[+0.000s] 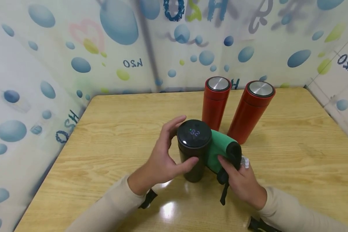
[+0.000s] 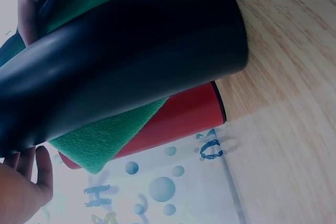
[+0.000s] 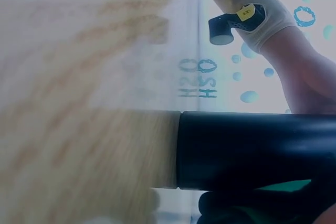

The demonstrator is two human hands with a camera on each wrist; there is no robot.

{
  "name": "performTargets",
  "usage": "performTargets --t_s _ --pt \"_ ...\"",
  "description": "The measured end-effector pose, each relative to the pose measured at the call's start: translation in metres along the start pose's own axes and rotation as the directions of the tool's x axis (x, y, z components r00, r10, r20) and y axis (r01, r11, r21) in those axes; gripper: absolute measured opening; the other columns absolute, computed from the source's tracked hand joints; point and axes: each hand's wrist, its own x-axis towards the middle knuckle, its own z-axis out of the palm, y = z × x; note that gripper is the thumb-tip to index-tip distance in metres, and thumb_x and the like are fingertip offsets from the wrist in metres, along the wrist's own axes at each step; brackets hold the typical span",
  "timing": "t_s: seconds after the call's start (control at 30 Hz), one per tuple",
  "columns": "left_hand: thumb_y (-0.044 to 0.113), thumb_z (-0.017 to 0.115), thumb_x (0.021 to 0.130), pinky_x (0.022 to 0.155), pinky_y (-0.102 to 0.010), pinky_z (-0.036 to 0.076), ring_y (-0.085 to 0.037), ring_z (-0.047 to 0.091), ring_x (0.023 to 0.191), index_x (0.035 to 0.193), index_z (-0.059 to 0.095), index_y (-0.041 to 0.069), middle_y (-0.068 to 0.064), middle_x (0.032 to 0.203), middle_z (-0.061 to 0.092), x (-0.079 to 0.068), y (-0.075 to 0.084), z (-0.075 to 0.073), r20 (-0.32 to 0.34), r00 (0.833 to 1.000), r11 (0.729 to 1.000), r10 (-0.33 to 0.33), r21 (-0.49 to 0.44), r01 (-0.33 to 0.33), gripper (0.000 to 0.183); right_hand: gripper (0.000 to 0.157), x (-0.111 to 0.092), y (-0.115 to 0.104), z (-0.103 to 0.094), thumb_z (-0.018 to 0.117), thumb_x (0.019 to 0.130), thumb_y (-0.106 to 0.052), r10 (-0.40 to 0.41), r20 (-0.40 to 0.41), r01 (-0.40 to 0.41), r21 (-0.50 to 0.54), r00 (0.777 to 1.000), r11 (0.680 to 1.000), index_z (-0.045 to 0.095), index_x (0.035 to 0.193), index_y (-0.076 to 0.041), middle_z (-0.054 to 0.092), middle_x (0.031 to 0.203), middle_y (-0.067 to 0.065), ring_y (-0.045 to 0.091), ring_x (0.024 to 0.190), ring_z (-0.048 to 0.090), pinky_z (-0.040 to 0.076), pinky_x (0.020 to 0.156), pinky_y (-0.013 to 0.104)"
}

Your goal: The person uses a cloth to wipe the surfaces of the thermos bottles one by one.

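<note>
A black thermos flask [image 1: 195, 137] stands upright on the table, its glossy lid lit with the digits "82". My left hand [image 1: 163, 158] holds it near the top, thumb at the front and fingers round the far left side. In my right hand [image 1: 243, 182] is a green cloth [image 1: 220, 146] with black edging, a white tag and a dangling black cord. The cloth lies against the flask's right side; its fuzzy green face [image 2: 105, 142] shows past the flask in the left wrist view. The right hand's remaining fingers are hidden behind the cloth.
Two red thermos flasks with steel-topped lids, a nearer one [image 1: 250, 111] and a farther one [image 1: 214, 108], stand behind the cloth. The wooden table [image 1: 127, 129] backs onto a patterned curtain [image 1: 168, 58]. A camera [image 3: 231, 24] is strapped to the left wrist.
</note>
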Motion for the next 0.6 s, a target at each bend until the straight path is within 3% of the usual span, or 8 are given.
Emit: performTargets --t_s 0.07,0.2,0.3,0.47,0.6 --pt "0.047 0.067 0.09 0.108 -0.038 0.045 -0.028 0.056 0.122 0.149 0.03 0.002 -0.018 0.132 0.056 -0.001 0.001 0.0 0.014 1.0 1.0 -0.005 0.006 0.005 0.083 0.039 0.0 -0.001 0.0 0.052 0.102 -0.008 -0.003 0.011 0.003 -0.001 1.0 1.0 0.05 0.139 0.005 0.063 0.13 -0.011 -0.002 0.117 0.06 0.05 0.094 0.014" --pt "0.051 0.061 0.093 0.112 -0.039 0.042 -0.028 0.055 0.126 0.15 0.03 0.003 -0.017 0.137 0.055 0.0 0.002 0.0 0.023 1.0 1.0 -0.006 0.028 0.005 0.081 0.041 0.003 -0.002 0.001 0.052 0.104 -0.014 0.046 0.055 -0.045 -0.028 0.997 0.999 0.05 0.142 0.001 0.061 0.137 0.006 -0.002 0.117 0.059 0.049 0.095 0.015" --pt "0.041 0.067 0.092 0.115 -0.044 0.038 -0.031 0.052 0.129 0.153 0.027 0.005 -0.017 0.138 0.055 0.001 0.002 0.0 0.04 0.999 1.0 -0.022 0.015 0.021 0.081 0.04 0.005 -0.002 0.002 0.053 0.104 -0.016 0.048 0.063 -0.045 -0.053 0.997 0.998 0.052 0.14 0.0 0.061 0.135 0.012 -0.002 0.114 0.06 0.05 0.094 0.016" --pt "0.013 0.086 0.077 0.121 -0.048 0.03 -0.026 0.046 0.138 0.158 0.017 0.016 -0.008 0.145 0.051 -0.001 0.002 0.007 0.085 0.984 0.988 -0.155 0.009 0.155 0.107 0.037 0.005 0.0 0.002 0.051 0.104 -0.011 -0.004 0.045 0.006 -0.026 0.999 1.0 0.053 0.137 0.004 0.066 0.127 -0.006 0.0 0.112 0.062 0.052 0.092 0.017" --pt "0.013 0.092 0.07 0.117 -0.042 0.038 -0.02 0.05 0.134 0.152 0.031 0.015 -0.004 0.142 0.053 -0.001 0.0 0.013 0.061 0.98 0.981 -0.19 0.049 0.187 0.102 0.039 0.003 0.002 0.002 0.05 0.104 -0.011 -0.011 0.039 0.011 0.006 0.999 1.0 0.05 0.14 0.004 0.064 0.128 -0.014 0.0 0.116 0.061 0.05 0.095 0.016"
